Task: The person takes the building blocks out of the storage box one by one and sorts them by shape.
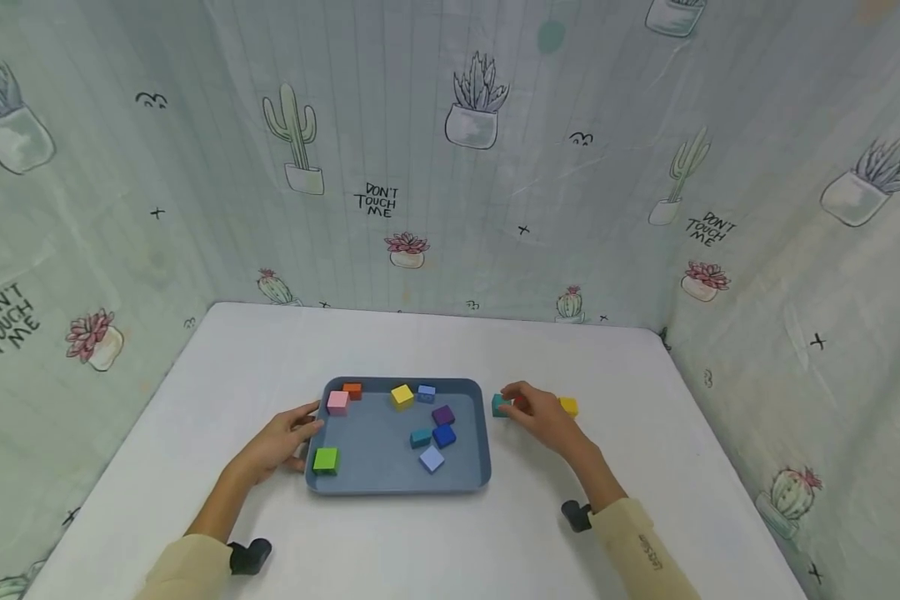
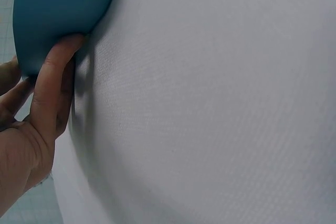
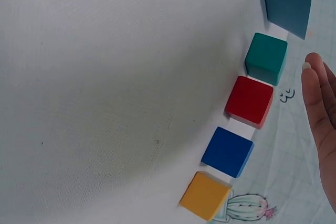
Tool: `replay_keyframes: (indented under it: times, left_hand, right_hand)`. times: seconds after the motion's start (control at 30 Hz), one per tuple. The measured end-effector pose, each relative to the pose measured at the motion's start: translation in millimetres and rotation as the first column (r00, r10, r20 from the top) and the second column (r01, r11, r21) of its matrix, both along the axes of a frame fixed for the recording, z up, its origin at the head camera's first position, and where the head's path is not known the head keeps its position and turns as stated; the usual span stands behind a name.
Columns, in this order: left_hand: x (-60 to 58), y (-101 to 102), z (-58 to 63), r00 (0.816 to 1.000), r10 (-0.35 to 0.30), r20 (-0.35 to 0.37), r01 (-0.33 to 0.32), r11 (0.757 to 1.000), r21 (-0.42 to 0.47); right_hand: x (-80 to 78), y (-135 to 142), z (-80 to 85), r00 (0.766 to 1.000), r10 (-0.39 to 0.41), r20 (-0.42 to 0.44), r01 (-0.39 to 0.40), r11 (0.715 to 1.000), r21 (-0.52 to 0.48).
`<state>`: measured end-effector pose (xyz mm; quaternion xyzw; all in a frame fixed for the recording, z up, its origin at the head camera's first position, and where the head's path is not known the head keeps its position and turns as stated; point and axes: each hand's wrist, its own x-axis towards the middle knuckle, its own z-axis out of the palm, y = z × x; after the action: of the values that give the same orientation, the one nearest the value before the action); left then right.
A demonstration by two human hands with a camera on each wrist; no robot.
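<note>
My left hand grips the left side of a blue-grey tray; in the left wrist view, fingers lie against its wall. My right hand hovers over a row of blocks right of the tray, its fingers fairly straight and holding nothing. Nearest its fingertips is a teal-green cube. A red cube, a blue cube and a yellow cube follow in the row. From the head view, the hand hides the blue cube and most of the red one.
Inside the tray lie several blocks, among them a green one, a pink one, an orange one, a yellow one and a purple one. A white table bears everything, with a cactus-print curtain around it.
</note>
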<state>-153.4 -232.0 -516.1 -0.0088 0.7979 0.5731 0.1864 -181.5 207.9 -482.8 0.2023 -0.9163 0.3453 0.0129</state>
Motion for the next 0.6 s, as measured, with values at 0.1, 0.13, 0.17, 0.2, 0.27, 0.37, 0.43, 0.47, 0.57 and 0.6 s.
replay_keyframes:
  times: [0.1,0.13,0.17,0.2,0.27,0.37,0.43,0.47,0.57,0.6]
  left_hand:
    - [0.8,1,-1.8,1.0,0.01,0.003,-0.01,1.0,-0.005]
    - [0.3,1,-1.5,1.0,0.009,-0.003,-0.009,1.0,-0.006]
    - [-0.1,1,-0.9,1.0,0.014,-0.006,-0.014,1.0,-0.006]
    - [-0.5,1,-0.5,1.0,0.015,-0.011,-0.015,1.0,-0.006]
    - [-0.3,1,-0.3,1.0,0.021,-0.018,-0.021,1.0,-0.006]
    - [2.8,2,-1.7,1.0,0.031,-0.006,-0.031,1.0,-0.002]
    - [5.9,2,-2.2,1.0,0.023,0.001,-0.023,1.0,0.0]
    - [7.1,3,-2.4,1.0,0.025,0.008,-0.025,1.0,0.003]
    - [8.1,3,-0.7,0.999,0.038,0.005,-0.038,0.999,0.007]
    - [7.6,3,0.6,0.999,0.04,-0.002,-0.04,0.999,0.005]
  right_hand:
    - [1.3,-1,-1.3,1.0,0.016,-0.01,-0.016,1.0,-0.01]
    - [0.9,-1,-0.6,1.0,0.016,-0.019,-0.016,1.0,-0.012]
    - [0.4,-2,0.1,0.999,0.017,-0.029,-0.017,1.0,-0.015]
    - [-0.1,-3,0.8,0.999,0.014,-0.036,-0.015,1.0,-0.015]
    - [-0.7,-5,1.4,0.999,0.008,-0.032,-0.009,1.0,-0.023]
    - [1.2,-7,0.5,1.0,0.003,0.012,-0.003,1.0,-0.026]
    - [3.1,-10,-0.8,0.999,0.002,0.049,0.0,1.0,-0.023]
    - [3.8,-11,-1.3,0.998,0.004,0.062,-0.002,1.0,-0.023]
    - [4.2,-17,-1.0,0.997,0.013,0.075,-0.01,0.999,-0.036]
    - [3.3,-19,-0.4,0.997,0.021,0.069,-0.018,0.999,-0.041]
